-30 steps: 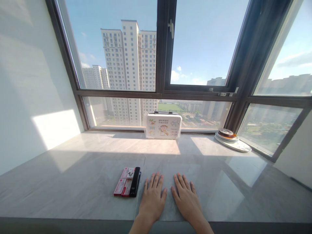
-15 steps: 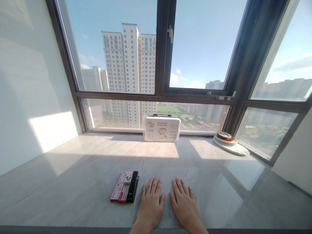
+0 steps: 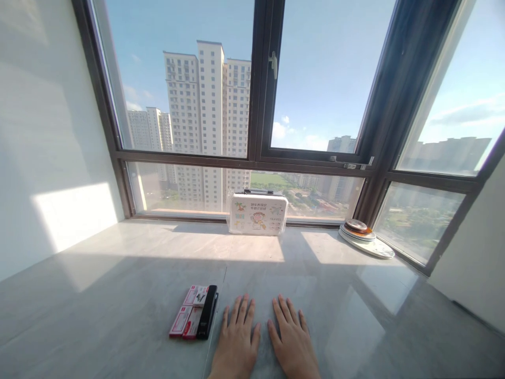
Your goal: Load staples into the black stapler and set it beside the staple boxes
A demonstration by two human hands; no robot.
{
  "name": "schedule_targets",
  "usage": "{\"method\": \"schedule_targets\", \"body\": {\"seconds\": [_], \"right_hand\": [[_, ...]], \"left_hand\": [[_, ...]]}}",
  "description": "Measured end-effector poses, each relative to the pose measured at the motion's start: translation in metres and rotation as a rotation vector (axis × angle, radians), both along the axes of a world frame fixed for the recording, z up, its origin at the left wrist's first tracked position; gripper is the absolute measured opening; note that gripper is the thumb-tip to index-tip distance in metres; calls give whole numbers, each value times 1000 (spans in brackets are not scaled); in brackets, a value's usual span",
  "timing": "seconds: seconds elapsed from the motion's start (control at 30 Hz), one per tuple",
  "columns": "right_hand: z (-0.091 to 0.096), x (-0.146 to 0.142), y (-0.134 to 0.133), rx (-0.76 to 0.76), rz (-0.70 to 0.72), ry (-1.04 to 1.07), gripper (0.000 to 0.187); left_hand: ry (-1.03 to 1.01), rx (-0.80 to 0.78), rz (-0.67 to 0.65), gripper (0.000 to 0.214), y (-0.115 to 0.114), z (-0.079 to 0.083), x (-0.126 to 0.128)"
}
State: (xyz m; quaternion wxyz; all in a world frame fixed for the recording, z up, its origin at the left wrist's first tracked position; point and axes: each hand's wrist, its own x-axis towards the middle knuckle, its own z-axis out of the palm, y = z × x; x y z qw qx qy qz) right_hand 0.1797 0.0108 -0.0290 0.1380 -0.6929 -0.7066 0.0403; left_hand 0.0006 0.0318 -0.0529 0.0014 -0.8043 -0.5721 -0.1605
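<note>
My left hand lies flat, palm down, on the grey marbled sill, its fingers slightly apart. Beside it, my right hand rests the same way, with a gap between the two thumbs. Neither holds anything. Just left of my left hand, not touching it, is a black stapler. Against the stapler's left side sit several small red and white boxes, packed close together. A few dark staple-like shapes show on the upper right box.
A white carry case with cartoon prints stands upright against the window at the back. A stack of plates sits in the right rear corner. Dark window frames border the sill, and a white wall rises at left.
The whole view has shifted slightly, so everything appears a little lower and further left. Both hands stay flat in the same place on the sill, and the stapler and boxes have not moved.
</note>
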Motion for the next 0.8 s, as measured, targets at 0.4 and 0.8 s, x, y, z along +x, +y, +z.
{"method": "schedule_targets", "body": {"seconds": [0.4,0.8], "right_hand": [[3,4,2,-18,-17,52,59],[2,2,0,16,-25,81,59]], "left_hand": [[2,-28,-12,56,1,-2,-2],[18,25,-7,55,-5,1,-1]]}}
